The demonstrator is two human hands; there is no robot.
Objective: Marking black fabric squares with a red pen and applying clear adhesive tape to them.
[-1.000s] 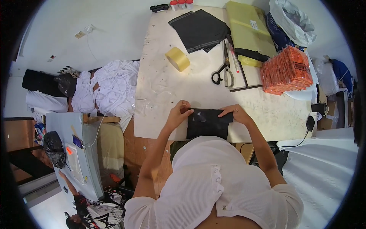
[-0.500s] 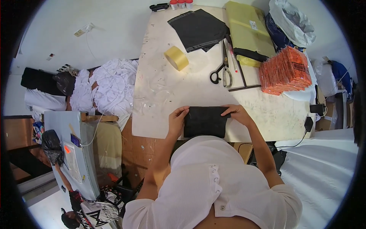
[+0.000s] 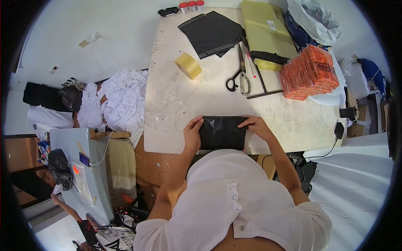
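Observation:
A black plastic packet (image 3: 222,133), flat and rectangular, lies across the table's front edge, close to my body. My left hand (image 3: 193,130) pinches its upper left corner between thumb and fingers. At the upper right corner, my right hand (image 3: 256,126) grips the edge, its fingers bent over the top. Light glints on the packet's surface near its upper left. Whether anything is inside cannot be seen. Farther off lie a roll of yellowish tape (image 3: 188,66) and black-handled scissors (image 3: 239,74) beside a red-and-white pen (image 3: 251,62).
Black plastic mailing bags (image 3: 212,34) lie at the back of the table (image 3: 180,121). A stack of orange packets (image 3: 309,74) stands right, near a yellow wrapped bundle (image 3: 268,31) and a dark metal frame (image 3: 265,94). At the left, another person's hand (image 3: 55,199) holds something white beside a grey table.
My hands keep their hold on the packet's corners; its surface now shows a glint. The view has shifted slightly. The other person's hand has left the black bag and holds something white.

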